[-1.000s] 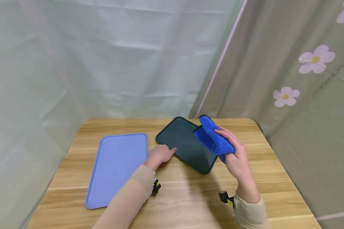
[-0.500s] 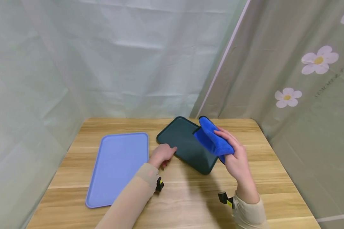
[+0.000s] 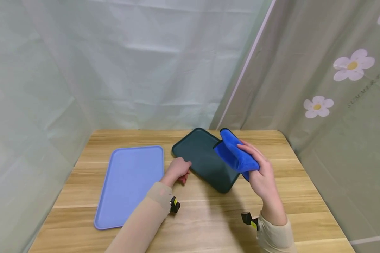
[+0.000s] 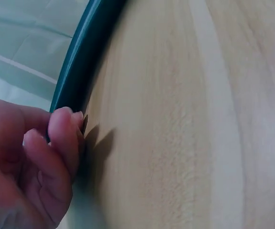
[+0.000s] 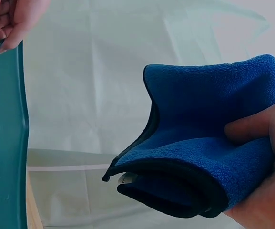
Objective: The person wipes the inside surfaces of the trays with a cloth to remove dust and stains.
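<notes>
Pinching edge of dk-green smooth rect. tray, ctr of head view: L hand, fingers curled. R hand grips folded fuzzy blue cloth w/ black edging, right of ctr. Light-blue rounded-corner tray lies left on wood-grain bench.

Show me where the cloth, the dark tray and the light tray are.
Cloth (image 5: 194, 119): right wrist view, on the middle of its blue fabric.
Dark tray (image 3: 206, 160): head view, on the middle of its flat surface.
Light tray (image 3: 131, 183): head view, on its flat surface.
</notes>
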A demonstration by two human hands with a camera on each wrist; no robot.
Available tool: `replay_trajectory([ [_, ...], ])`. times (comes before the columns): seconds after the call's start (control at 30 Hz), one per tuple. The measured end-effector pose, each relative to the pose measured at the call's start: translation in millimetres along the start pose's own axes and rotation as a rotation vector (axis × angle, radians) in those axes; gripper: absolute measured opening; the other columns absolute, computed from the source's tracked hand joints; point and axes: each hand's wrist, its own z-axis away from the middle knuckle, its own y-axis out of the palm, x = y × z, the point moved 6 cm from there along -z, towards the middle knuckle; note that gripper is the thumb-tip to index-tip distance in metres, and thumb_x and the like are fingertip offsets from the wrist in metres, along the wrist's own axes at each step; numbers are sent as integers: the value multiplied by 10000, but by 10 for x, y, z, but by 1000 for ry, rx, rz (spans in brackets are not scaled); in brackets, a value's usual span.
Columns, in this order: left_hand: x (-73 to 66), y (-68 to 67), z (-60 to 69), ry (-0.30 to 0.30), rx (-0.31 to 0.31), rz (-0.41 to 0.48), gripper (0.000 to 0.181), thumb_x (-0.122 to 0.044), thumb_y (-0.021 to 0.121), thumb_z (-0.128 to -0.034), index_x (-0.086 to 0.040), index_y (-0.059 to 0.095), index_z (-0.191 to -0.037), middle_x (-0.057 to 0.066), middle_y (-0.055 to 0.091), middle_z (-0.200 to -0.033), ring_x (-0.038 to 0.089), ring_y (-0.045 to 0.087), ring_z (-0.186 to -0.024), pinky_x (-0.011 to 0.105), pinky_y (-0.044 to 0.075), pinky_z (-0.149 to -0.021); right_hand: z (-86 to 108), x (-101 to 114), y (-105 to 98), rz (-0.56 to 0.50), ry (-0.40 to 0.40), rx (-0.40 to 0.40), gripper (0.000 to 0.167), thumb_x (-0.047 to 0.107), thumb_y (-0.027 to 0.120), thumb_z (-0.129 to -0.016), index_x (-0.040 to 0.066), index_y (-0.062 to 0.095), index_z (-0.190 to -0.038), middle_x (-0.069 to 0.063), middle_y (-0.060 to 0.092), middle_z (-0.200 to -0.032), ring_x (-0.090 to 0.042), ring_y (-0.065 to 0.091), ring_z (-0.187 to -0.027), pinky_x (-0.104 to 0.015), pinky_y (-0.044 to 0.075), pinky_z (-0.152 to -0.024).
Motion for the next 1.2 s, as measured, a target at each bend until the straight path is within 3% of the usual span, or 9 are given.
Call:
replay_trajectory([
  [0.13, 5, -19, 2, 5, -34, 149, 387, -195, 486, -1075, 88, 650, -869, 116, 631, -592, 187, 613, -392, 332, 568, -453, 0, -15, -16, 0, 7, -7, 634, -207, 410, -948, 148, 732, -1363, -38, 600, -1532, -346, 519, -1437, -465, 388, -1144],
  [0.27, -27, -34, 36, 18, -28, 360, 418, -198, 436, -1106, 176, 529, -1268, 221, 697, -811, 251, 709, -540, 381, 619, -540, -2, -17, -27, -5, 8, -18, 648, -210, 406, -942, 156, 735, -1363, -45, 603, -1528, -314, 523, -1436, -308, 387, -1143],
  [0.43, -58, -54, 91, 1, -47, 601, 509, -186, 355, -1122, 144, 344, -1510, 279, 678, -1012, 260, 730, -715, 448, 647, -666, 3, -11, -25, -13, 18, -25, 655, -209, 403, -942, 164, 735, -1366, 0, 607, -1523, -296, 523, -1438, -266, 382, -1137],
  [0.67, -69, -107, 165, 44, -167, 544, 458, -230, 268, -1153, 91, 410, -1447, 251, 504, -1208, 270, 614, -761, 401, 593, -608, 17, -9, -33, -36, 37, -42, 642, -200, 397, -951, 152, 728, -1374, -26, 602, -1532, -341, 505, -1448, -583, 376, -1152],
  [0.77, -92, -98, 192, 71, -202, 506, 478, -271, 256, -1177, 73, 412, -1470, 310, 485, -1358, 381, 608, -1064, 490, 582, -843, 30, -12, -45, -43, 45, -48, 619, -185, 400, -969, 146, 721, -1382, -33, 598, -1536, -386, 495, -1450, -693, 356, -1131],
  [0.83, -108, -82, 207, 91, -213, 485, 551, -291, 251, -1186, 81, 309, -1589, 322, 369, -1574, 439, 471, -1375, 533, 462, -1104, 40, -20, -51, -44, 55, -50, 606, -173, 403, -980, 146, 715, -1389, -43, 594, -1541, -408, 488, -1451, -722, 348, -1125],
  [0.9, -118, -70, 221, 114, -228, 470, 608, -304, 248, -1190, 77, 177, -1659, 290, 200, -1710, 431, 239, -1564, 537, 266, -1253, 48, -26, -51, -45, 68, -47, 591, -159, 409, -993, 148, 708, -1399, -45, 587, -1546, -425, 480, -1453, -738, 345, -1118],
  [1.0, -120, -60, 233, 143, -249, 460, 650, -338, 244, -1192, 58, 77, -1679, 250, 72, -1754, 410, 79, -1616, 523, 120, -1296, 51, -43, -43, -40, 83, -40, 594, -153, 416, -993, 162, 706, -1404, -59, 582, -1552, -431, 480, -1450, -734, 347, -1117],
  [1.2, -120, -131, 250, 189, -274, 492, 705, -424, 250, -1186, 51, 93, -1682, 240, 85, -1757, 404, 87, -1618, 524, 122, -1297, 13, -48, -2, -8, 67, -7, 606, -166, 442, -979, 173, 707, -1405, -46, 572, -1561, -423, 475, -1463, -701, 363, -1131],
])
